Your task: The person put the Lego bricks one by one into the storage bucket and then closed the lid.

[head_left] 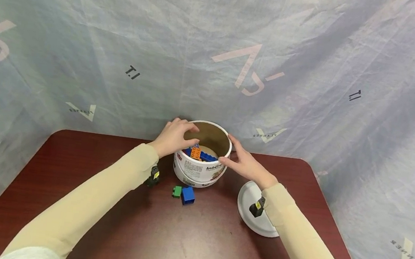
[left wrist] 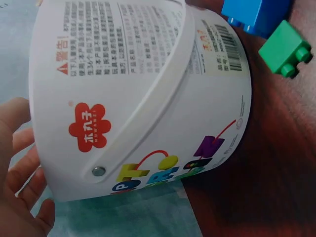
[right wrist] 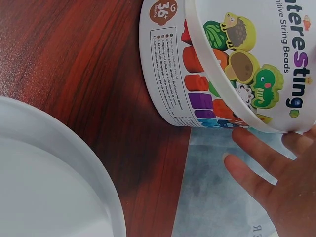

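Observation:
A white round bucket (head_left: 198, 172) with printed labels stands uncovered near the table's back edge. Inside it lie building blocks, among them an orange block (head_left: 195, 152) and blue ones (head_left: 208, 157). My left hand (head_left: 175, 136) is at the bucket's left rim, thumb and index finger apart over the opening; its other fingers lie beside the outer wall in the left wrist view. My right hand (head_left: 244, 162) touches the bucket's right side with spread, fairly straight fingers (right wrist: 256, 153). In front of the bucket sit a green block (head_left: 177, 192) and a blue block (head_left: 188, 196).
A white round lid (head_left: 248, 219) lies on the dark red table (head_left: 185, 247), partly under the right forearm. The bucket's white carrying handle (left wrist: 148, 111) hangs down its front. A grey printed curtain (head_left: 185, 57) rises behind the table and along both sides.

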Tool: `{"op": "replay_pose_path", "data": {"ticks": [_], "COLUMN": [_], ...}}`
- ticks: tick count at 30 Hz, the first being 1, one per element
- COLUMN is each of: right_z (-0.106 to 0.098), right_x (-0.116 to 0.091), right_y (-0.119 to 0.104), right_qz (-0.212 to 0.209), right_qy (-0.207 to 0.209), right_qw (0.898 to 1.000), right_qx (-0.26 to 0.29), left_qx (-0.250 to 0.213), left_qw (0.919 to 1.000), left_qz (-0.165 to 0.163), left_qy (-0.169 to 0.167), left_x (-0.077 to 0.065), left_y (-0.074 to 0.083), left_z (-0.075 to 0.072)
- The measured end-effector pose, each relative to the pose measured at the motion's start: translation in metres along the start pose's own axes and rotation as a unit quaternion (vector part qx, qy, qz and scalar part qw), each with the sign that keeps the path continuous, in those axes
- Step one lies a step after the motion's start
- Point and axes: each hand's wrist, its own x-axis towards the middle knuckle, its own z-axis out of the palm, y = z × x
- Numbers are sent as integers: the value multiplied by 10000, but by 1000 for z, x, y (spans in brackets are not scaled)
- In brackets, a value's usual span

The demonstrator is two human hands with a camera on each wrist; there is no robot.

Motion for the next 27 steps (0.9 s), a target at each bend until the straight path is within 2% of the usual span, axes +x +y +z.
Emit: {"op": "replay_pose_path", "data": {"ticks": [11, 18, 27], "right_z": [0, 0, -1], "right_x": [1, 1, 1], "right_y": [2, 1, 4], "right_qz": [-11, -21, -55], "right_qy": [8, -54, -48], "right_qw": [10000, 10000, 10000], "right_qx": [77, 31, -41], "left_qx": [-691, -1250, -1420], "left_qw": [9972, 9892, 9855], "left_qz": [222, 596, 742], "left_qy": [180, 471, 552], "left_x": [-28, -52, -84], "left_y": [3, 7, 9], "left_z": [-3, 0, 7]}}
